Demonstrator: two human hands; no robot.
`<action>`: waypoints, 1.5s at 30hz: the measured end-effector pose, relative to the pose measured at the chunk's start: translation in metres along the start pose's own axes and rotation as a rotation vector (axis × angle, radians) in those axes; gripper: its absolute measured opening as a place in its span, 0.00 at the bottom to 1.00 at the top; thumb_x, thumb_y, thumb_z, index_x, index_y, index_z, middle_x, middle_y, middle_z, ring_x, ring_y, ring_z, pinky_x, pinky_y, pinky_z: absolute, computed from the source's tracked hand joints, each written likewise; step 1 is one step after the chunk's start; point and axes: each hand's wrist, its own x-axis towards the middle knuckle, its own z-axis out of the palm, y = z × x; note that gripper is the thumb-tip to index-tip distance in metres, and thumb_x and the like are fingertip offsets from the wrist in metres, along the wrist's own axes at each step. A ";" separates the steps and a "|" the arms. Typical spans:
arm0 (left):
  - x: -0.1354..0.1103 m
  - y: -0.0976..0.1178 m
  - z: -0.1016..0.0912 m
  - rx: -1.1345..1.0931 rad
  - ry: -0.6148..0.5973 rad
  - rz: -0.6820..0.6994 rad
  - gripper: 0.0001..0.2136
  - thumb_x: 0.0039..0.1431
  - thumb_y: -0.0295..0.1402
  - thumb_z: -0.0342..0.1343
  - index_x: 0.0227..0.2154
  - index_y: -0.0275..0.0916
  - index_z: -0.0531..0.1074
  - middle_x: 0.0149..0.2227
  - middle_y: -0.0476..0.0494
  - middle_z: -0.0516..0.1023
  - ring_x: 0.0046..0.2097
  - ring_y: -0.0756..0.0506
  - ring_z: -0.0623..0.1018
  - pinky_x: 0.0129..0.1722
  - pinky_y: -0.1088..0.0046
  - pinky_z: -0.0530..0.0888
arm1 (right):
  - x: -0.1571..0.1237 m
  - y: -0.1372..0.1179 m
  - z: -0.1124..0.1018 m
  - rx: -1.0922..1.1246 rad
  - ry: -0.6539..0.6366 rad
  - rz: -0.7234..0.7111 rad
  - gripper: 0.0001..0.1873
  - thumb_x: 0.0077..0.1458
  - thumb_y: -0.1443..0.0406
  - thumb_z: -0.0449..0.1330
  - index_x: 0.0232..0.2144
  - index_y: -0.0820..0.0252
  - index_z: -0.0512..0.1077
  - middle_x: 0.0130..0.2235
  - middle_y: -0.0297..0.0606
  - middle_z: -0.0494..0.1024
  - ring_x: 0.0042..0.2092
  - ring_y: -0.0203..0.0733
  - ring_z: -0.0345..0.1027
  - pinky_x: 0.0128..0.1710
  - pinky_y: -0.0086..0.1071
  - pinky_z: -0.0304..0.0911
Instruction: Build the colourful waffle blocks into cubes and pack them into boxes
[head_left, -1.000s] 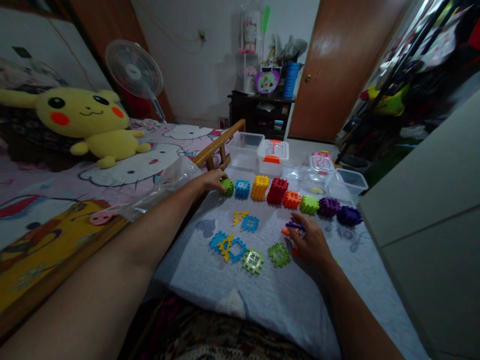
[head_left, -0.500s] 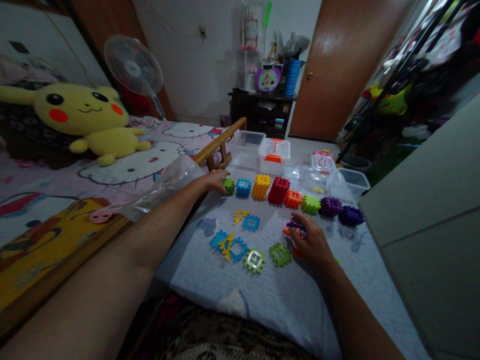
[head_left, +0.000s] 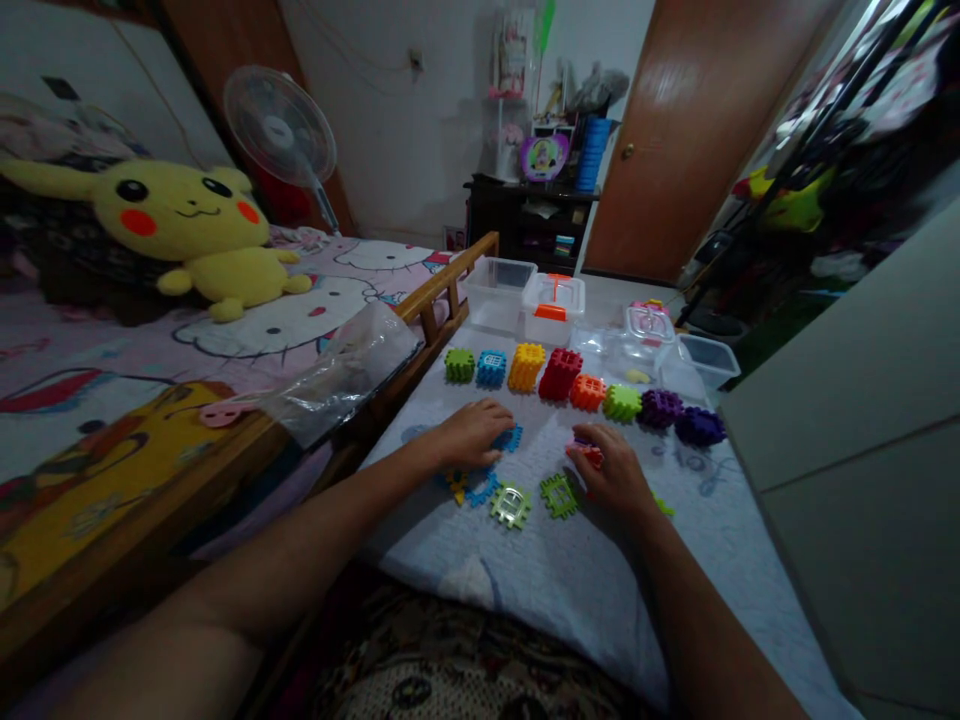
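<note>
My left hand [head_left: 478,432] is over the near-left part of the bed-like table, its fingers apart and curved above a blue interlocking tile [head_left: 513,438]. Other blue tiles [head_left: 484,488] and a yellow piece [head_left: 457,486] lie partly hidden under its wrist. My right hand [head_left: 613,470] has its fingers and thumb around an orange interlocking tile [head_left: 591,455], with a bit of purple beside it. Between the hands lie a pale green window tile [head_left: 511,506] and a green tile [head_left: 559,496]. Another light green piece [head_left: 664,506] peeks out by my right wrist.
Behind the hands runs a row of stacked tiles by colour, from a green stack [head_left: 460,366] to a dark purple stack [head_left: 700,426]. Clear plastic boxes [head_left: 501,290] stand farther back. A wooden rail [head_left: 442,285] borders the left side, with a plastic bag [head_left: 352,370] against it.
My left hand has left the green stack and come back toward me, over the loose blue tiles. My right hand stays nearly in place; the purple piece at its fingertips is now mostly hidden.
</note>
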 end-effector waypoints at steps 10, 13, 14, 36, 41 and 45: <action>0.020 -0.003 0.015 -0.016 0.020 -0.090 0.10 0.62 0.26 0.51 0.43 0.37 0.75 0.43 0.39 0.81 0.46 0.43 0.78 0.48 0.68 0.71 | 0.000 -0.001 0.002 -0.004 -0.026 -0.017 0.12 0.58 0.65 0.55 0.43 0.61 0.73 0.42 0.46 0.78 0.44 0.48 0.71 0.47 0.44 0.65; 0.025 -0.001 0.015 -0.132 0.094 -0.112 0.12 0.63 0.26 0.50 0.46 0.37 0.74 0.44 0.41 0.81 0.46 0.44 0.78 0.47 0.71 0.71 | 0.000 -0.002 0.001 0.001 -0.029 -0.002 0.12 0.57 0.65 0.55 0.43 0.61 0.73 0.41 0.45 0.78 0.44 0.48 0.71 0.47 0.43 0.66; 0.027 0.000 0.015 -0.176 0.103 -0.106 0.12 0.64 0.27 0.49 0.47 0.37 0.74 0.44 0.42 0.80 0.46 0.45 0.78 0.47 0.71 0.71 | 0.000 -0.002 0.001 0.003 -0.029 0.003 0.12 0.57 0.65 0.55 0.42 0.61 0.73 0.41 0.45 0.78 0.44 0.48 0.72 0.47 0.43 0.66; -0.076 0.014 0.001 -0.154 -0.118 -0.238 0.24 0.49 0.34 0.66 0.51 0.41 0.70 0.52 0.41 0.73 0.56 0.39 0.69 0.58 0.61 0.63 | -0.001 0.001 0.002 0.011 -0.029 0.008 0.13 0.57 0.65 0.55 0.43 0.60 0.73 0.42 0.45 0.78 0.42 0.46 0.72 0.46 0.42 0.67; -0.072 0.004 -0.001 -0.205 0.017 -0.242 0.22 0.51 0.34 0.64 0.50 0.41 0.70 0.50 0.42 0.74 0.54 0.41 0.71 0.57 0.63 0.65 | -0.002 0.003 0.003 0.011 -0.037 0.009 0.13 0.57 0.64 0.55 0.43 0.61 0.73 0.41 0.46 0.78 0.42 0.47 0.72 0.45 0.42 0.68; -0.066 -0.015 0.001 -0.159 0.136 -0.391 0.21 0.50 0.34 0.64 0.49 0.38 0.70 0.50 0.39 0.75 0.53 0.39 0.72 0.56 0.61 0.68 | -0.001 0.002 0.002 0.011 -0.029 -0.002 0.13 0.57 0.64 0.55 0.43 0.60 0.74 0.41 0.45 0.78 0.41 0.47 0.72 0.45 0.42 0.68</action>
